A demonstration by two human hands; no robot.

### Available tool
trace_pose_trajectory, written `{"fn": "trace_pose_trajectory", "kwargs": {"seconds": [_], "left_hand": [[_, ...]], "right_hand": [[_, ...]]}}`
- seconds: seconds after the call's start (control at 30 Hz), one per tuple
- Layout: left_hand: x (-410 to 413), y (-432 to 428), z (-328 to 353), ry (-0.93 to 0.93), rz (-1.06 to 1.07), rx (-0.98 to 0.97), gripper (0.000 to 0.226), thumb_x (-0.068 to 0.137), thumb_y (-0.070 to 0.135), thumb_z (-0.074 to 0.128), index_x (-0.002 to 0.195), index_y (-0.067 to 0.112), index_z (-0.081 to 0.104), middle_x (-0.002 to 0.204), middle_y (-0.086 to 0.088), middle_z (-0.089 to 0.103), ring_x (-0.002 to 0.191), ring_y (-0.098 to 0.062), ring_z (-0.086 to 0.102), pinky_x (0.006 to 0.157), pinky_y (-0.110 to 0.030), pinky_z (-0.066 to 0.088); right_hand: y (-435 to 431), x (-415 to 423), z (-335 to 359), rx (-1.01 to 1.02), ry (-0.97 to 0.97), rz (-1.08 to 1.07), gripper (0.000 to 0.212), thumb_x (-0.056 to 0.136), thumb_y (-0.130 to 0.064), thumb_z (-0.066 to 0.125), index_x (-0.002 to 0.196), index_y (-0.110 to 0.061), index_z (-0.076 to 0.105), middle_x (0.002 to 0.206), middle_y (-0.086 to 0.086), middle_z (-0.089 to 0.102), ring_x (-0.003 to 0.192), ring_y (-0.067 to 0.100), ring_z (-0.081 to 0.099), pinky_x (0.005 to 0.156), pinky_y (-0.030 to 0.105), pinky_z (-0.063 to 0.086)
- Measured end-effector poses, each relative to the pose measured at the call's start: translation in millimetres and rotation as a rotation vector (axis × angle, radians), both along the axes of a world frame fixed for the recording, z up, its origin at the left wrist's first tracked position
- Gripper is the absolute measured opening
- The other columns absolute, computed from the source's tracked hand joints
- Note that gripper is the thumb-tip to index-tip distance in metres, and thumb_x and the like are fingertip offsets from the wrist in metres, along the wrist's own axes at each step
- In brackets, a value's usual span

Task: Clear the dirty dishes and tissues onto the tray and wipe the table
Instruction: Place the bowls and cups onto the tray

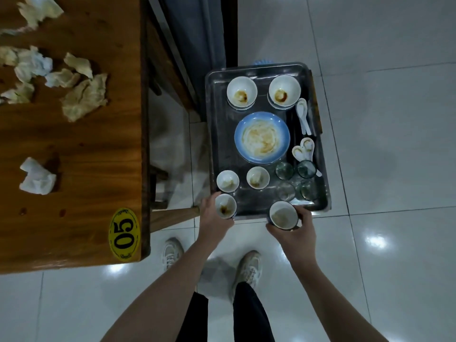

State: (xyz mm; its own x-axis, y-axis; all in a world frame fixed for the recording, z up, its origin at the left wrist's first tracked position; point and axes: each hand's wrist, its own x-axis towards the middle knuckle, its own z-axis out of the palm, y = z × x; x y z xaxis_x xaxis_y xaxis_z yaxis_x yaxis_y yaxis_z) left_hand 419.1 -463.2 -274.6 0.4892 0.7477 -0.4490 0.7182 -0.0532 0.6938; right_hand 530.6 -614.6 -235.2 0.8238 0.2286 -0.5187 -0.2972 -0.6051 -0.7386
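Observation:
A metal tray stands to the right of the wooden table. It holds two stained bowls, a blue plate, small cups, several glasses and white spoons. My left hand grips a small stained cup at the tray's near left corner. My right hand holds another dirty cup over the tray's near edge. Several crumpled tissues lie on the table, one apart from the rest.
A yellow oval sticker reading 05 marks the table's near corner. A wooden bench or stool shows between table and tray. My feet stand on glossy white floor tiles, which spread to the right.

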Motion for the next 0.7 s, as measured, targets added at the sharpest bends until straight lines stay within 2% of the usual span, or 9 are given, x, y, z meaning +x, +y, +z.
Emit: {"fn": "trace_pose_trajectory", "kwargs": {"seconds": [0.1, 0.23, 0.37, 0.57, 0.7], "left_hand": [[2.8, -0.2, -19.3, 0.019, 0.02, 0.029, 0.069, 0.061, -0.001, 0.078, 0.122, 0.019, 0.051, 0.108, 0.006, 0.043, 0.112, -0.022, 0.044, 0.094, -0.028, 0.037], [5.4, 0.7, -33.0, 0.009, 0.012, 0.119, 0.067, 0.06, 0.007, 0.084, 0.119, 0.015, 0.055, 0.1, 0.012, 0.045, 0.101, -0.015, 0.043, 0.087, -0.024, 0.032], [4.6, 4.5, -40.5, 0.069, -0.031, 0.155, 0.076, 0.053, 0.018, 0.09, 0.12, 0.019, 0.054, 0.107, 0.008, 0.051, 0.094, -0.007, 0.04, 0.079, -0.017, 0.023], [2.9, 7.0, -38.3, 0.124, -0.067, 0.106, 0.081, 0.055, 0.023, 0.089, 0.126, 0.024, 0.05, 0.119, 0.003, 0.046, 0.111, -0.011, 0.037, 0.085, -0.016, 0.019], [1.4, 9.2, -19.6, 0.027, -0.007, 0.037, 0.084, 0.058, 0.015, 0.087, 0.131, 0.021, 0.047, 0.114, 0.01, 0.039, 0.115, -0.01, 0.037, 0.092, -0.018, 0.024]], "right_hand": [[0.0, 0.7, -17.3, 0.001, 0.002, 0.003, 0.064, 0.057, -0.015, 0.087, 0.11, -0.022, 0.052, 0.096, -0.017, 0.057, 0.087, 0.001, 0.058, 0.072, 0.023, 0.045], [0.5, 0.2, -32.7, -0.003, 0.004, 0.005, 0.064, 0.057, -0.015, 0.087, 0.11, -0.023, 0.051, 0.096, -0.018, 0.057, 0.087, -0.002, 0.057, 0.074, 0.024, 0.047], [0.7, -0.2, -40.1, -0.002, -0.004, 0.01, 0.064, 0.057, -0.015, 0.088, 0.11, -0.023, 0.052, 0.097, -0.019, 0.056, 0.088, -0.002, 0.057, 0.074, 0.024, 0.047], [1.3, 1.6, -37.8, -0.014, 0.015, -0.001, 0.065, 0.057, -0.015, 0.087, 0.11, -0.025, 0.052, 0.097, -0.017, 0.058, 0.089, 0.001, 0.058, 0.076, 0.027, 0.049], [8.6, 1.2, -28.8, -0.019, -0.009, 0.047, 0.066, 0.056, -0.016, 0.088, 0.11, -0.027, 0.052, 0.095, -0.02, 0.059, 0.089, -0.002, 0.057, 0.073, 0.022, 0.045]]}}
